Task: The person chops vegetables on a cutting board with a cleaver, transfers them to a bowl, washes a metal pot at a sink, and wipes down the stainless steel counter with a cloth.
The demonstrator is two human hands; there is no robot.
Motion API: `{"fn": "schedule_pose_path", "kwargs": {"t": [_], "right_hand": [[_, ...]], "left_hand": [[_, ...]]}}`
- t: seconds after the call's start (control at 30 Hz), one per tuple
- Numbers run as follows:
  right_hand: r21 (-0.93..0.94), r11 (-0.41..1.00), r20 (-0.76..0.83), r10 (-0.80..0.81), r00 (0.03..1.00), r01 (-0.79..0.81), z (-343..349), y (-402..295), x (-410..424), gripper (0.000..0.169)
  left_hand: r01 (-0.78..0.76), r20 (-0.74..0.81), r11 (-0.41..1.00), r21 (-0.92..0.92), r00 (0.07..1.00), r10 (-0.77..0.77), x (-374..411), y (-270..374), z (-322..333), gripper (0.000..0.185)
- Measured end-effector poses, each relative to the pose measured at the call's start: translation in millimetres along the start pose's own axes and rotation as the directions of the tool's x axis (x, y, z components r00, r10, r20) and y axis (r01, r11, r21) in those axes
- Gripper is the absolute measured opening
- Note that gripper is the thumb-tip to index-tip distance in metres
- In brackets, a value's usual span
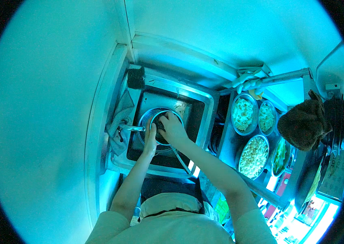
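A round metal container (163, 140) with a pale rim and dark inside stands tilted in the stainless steel sink (209, 119). My left hand (151, 139) holds its left side, with the fingers along the outer wall. Over the right rim reaches my right hand (174, 129), its bent fingers inside the container. Whether those fingers hold anything is hidden. Another round metal vessel (142, 118) shows behind and below the container. A metal faucet (133, 128) reaches in from the left, close to my left hand. From beneath, a long thin handle (180, 159) slants to the sink's front edge.
A dark scouring pad (136, 77) sits at the sink's back left corner, and grey cloths (123, 106) lie around the faucet base. On the right, oval metal bowls hold sliced pale food (242, 113) and small pale pieces (253, 157). Rubber gloves (248, 81) and a dark towel (301, 125) hang from a rail.
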State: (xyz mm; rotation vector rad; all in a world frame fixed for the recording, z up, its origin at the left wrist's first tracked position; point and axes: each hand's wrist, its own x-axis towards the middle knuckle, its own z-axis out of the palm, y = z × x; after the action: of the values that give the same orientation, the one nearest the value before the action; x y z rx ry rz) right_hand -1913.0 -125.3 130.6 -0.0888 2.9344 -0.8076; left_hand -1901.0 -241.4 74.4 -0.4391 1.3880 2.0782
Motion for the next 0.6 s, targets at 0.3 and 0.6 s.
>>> {"fn": "schedule_pose_path", "kwargs": {"t": [0.3,0.6], "right_hand": [[0.021,0.986,0.733,-0.126,0.668,0.163,55.1,37.9,12.3,0.011],[-0.302,0.848,0.437,-0.282,0.854,0.435,37.7,20.5,7.4,0.013]], "left_hand": [[-0.195,-0.025,0.973,0.123,0.980,0.199,-3.0,-17.2,-19.0,0.049],[-0.321,0.215,0.709,0.628,0.947,0.238,-3.9,35.7,-14.2,0.052]]}}
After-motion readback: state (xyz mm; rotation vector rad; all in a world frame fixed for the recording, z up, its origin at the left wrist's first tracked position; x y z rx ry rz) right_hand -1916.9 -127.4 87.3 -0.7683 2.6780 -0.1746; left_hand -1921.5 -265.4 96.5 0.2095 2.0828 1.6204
